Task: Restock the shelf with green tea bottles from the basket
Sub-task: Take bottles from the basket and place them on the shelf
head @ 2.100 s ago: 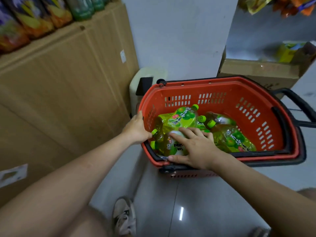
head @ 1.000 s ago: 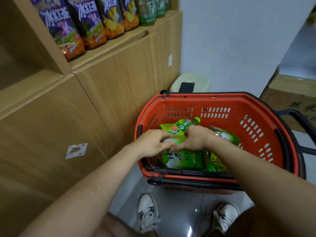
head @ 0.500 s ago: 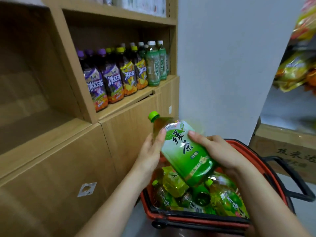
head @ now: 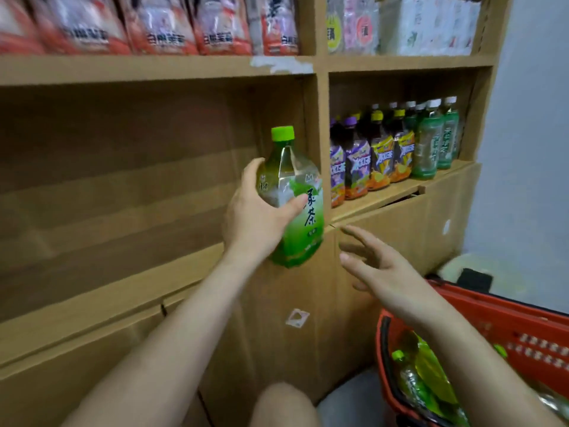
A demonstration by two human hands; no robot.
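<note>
My left hand (head: 255, 211) grips a green tea bottle (head: 297, 211) with a green cap, upright, in front of the wooden divider at the right end of a bare shelf compartment (head: 123, 186). My right hand (head: 381, 269) hovers with fingers spread below and right of the bottle, touching nothing. The red basket (head: 492, 322) sits on the floor at lower right with more green tea bottles (head: 425, 380) lying in it.
The compartment to the right holds a row of purple, yellow and green drink bottles (head: 391, 155). The upper shelf (head: 154, 69) carries red and white packets. Closed wooden cabinet fronts (head: 292, 303) run below the shelf. A pale wall (head: 529, 149) stands at right.
Both hands lifted one green tea bottle out of the basket. Now the left hand alone holds it upright at shelf height, and the right hand has let go. My view rose to the shelves.
</note>
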